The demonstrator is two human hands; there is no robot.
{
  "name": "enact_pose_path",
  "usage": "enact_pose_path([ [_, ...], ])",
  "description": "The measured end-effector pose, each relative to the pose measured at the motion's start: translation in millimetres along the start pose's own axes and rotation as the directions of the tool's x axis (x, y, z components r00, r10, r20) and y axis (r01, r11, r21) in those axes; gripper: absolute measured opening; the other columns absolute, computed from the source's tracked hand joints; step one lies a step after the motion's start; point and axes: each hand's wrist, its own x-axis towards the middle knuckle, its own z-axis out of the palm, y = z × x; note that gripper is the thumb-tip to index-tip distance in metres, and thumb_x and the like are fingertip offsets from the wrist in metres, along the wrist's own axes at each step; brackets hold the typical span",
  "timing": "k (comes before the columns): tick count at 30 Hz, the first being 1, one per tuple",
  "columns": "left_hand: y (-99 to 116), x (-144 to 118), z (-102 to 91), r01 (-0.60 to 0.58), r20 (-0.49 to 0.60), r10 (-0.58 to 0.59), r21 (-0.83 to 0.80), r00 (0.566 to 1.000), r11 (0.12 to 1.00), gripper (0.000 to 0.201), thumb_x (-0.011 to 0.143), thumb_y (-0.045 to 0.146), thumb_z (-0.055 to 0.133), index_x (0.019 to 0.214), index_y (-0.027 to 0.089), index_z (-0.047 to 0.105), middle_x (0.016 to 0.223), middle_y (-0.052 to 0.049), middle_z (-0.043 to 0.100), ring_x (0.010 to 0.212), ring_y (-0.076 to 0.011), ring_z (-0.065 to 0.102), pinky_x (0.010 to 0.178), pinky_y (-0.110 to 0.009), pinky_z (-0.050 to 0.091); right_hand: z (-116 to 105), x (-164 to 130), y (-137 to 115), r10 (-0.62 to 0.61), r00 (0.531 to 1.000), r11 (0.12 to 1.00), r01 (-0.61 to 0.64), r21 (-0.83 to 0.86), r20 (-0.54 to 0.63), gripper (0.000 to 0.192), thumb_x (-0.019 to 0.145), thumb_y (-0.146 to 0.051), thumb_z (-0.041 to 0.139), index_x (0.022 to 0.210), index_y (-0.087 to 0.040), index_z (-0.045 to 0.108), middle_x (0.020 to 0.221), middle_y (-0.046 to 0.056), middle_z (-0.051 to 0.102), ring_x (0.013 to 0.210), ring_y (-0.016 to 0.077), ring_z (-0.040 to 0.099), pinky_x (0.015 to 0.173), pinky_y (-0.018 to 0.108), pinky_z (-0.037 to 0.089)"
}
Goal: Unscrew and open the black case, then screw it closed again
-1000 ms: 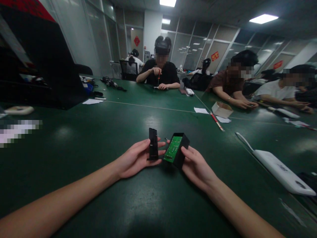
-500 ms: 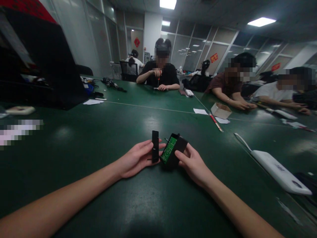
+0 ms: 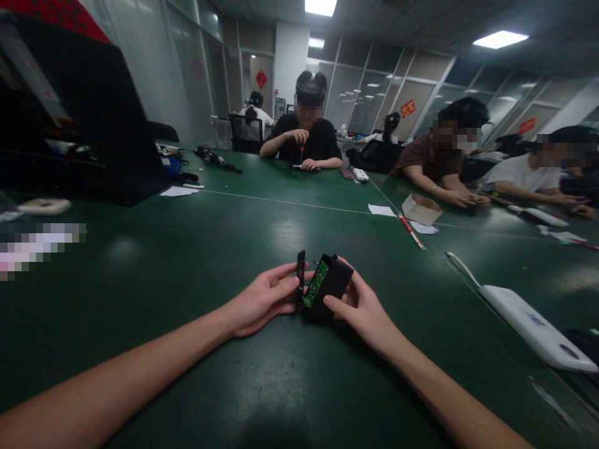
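My left hand (image 3: pixel 262 299) grips a thin black cover plate (image 3: pixel 300 269), held upright on edge just above the dark green table (image 3: pixel 187 262). My right hand (image 3: pixel 362 305) holds a small black plastic housing (image 3: pixel 333 284) with a green circuit board (image 3: pixel 315 284) showing in its open side. The open side faces the plate, and the two parts are almost touching. Both forearms reach in from the bottom of the view.
A white power strip (image 3: pixel 528 324) lies to the right. Farther off are a small cardboard box (image 3: pixel 421 209), a red-handled screwdriver (image 3: pixel 412 232) and paper scraps (image 3: pixel 381 210). Dark equipment (image 3: pixel 84 125) fills the left. Several other people work at the far side.
My hands have closed together: the housing turned so its open side faces left, and the cover plate moved right until nearly against it.
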Motion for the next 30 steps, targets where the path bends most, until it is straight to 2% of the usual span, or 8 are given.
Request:
enact_pose_path([
  [3, -4, 0, -1.2, -0.004, 0.0, 0.004, 0.023, 1.0, 1.0, 0.043, 0.088, 0.03, 0.069, 0.13, 0.024, 0.06, 0.138, -0.014, 0.059, 0.11, -0.0221, 0.065, 0.088, -0.035, 0.051, 3, -2, -1, -0.057, 0.998, 0.997, 0.059, -0.057, 0.024, 0.084, 0.08, -0.028, 0.076, 0.148, -0.03, 0.027, 0.14, 0.009, 0.055, 0.119, 0.0238, 0.062, 0.102, 0.042, 0.051],
  [5, -6, 1, -1.9, -0.002, -0.006, 0.002, 0.037, 1.0, 0.999, 0.048, 0.086, 0.029, 0.071, 0.132, 0.022, 0.058, 0.134, -0.015, 0.061, 0.11, -0.0226, 0.065, 0.089, -0.034, 0.05, 6, -4, -1, -0.081, 0.996, 0.989, 0.084, -0.119, 0.027, 0.084, 0.081, -0.029, 0.076, 0.149, -0.03, 0.026, 0.143, 0.009, 0.052, 0.125, 0.025, 0.058, 0.099, 0.041, 0.053],
  [11, -10, 3, -2.3, -0.044, 0.019, 0.042, 0.123, 0.999, 0.991, 0.055, 0.082, 0.023, 0.075, 0.133, 0.02, 0.058, 0.136, -0.016, 0.06, 0.117, -0.0248, 0.063, 0.092, -0.032, 0.049, 11, -7, -2, -0.1, 0.995, 0.959, 0.095, -0.266, -0.003, 0.084, 0.081, -0.03, 0.075, 0.149, -0.027, 0.027, 0.139, 0.011, 0.054, 0.117, 0.0259, 0.061, 0.087, 0.037, 0.059],
  [19, -11, 2, 0.2, -0.145, 0.005, 0.148, 0.244, 0.989, 0.959, 0.051, 0.079, 0.023, 0.077, 0.127, 0.019, 0.061, 0.133, -0.014, 0.064, 0.123, -0.0269, 0.06, 0.103, -0.038, 0.046, 12, -8, -2, -0.148, 0.989, 0.929, 0.141, -0.343, 0.006, 0.078, 0.082, -0.029, 0.073, 0.147, -0.027, 0.03, 0.132, 0.01, 0.059, 0.113, 0.0249, 0.062, 0.076, 0.031, 0.06],
  [25, -10, 0, 4.6, -0.217, 0.019, 0.22, 0.256, 0.975, 0.942, 0.047, 0.08, 0.02, 0.075, 0.125, 0.018, 0.061, 0.131, -0.013, 0.065, 0.124, -0.0259, 0.06, 0.106, -0.039, 0.045, 15, -9, -3, -0.146, 0.989, 0.943, 0.139, -0.302, 0.001, 0.076, 0.082, -0.028, 0.073, 0.145, -0.026, 0.03, 0.129, 0.01, 0.06, 0.111, 0.025, 0.063, 0.074, 0.031, 0.06],
  [30, -15, 0, 10.6, -0.276, 0.003, 0.282, 0.221, 0.959, 0.935, 0.044, 0.083, 0.021, 0.073, 0.125, 0.018, 0.06, 0.132, -0.013, 0.064, 0.125, -0.0242, 0.059, 0.109, -0.038, 0.043, 19, -9, -1, -0.185, 0.982, 0.957, 0.17, -0.235, -0.043, 0.074, 0.081, -0.028, 0.075, 0.143, -0.025, 0.034, 0.134, 0.011, 0.057, 0.116, 0.0251, 0.062, 0.085, 0.034, 0.058],
])
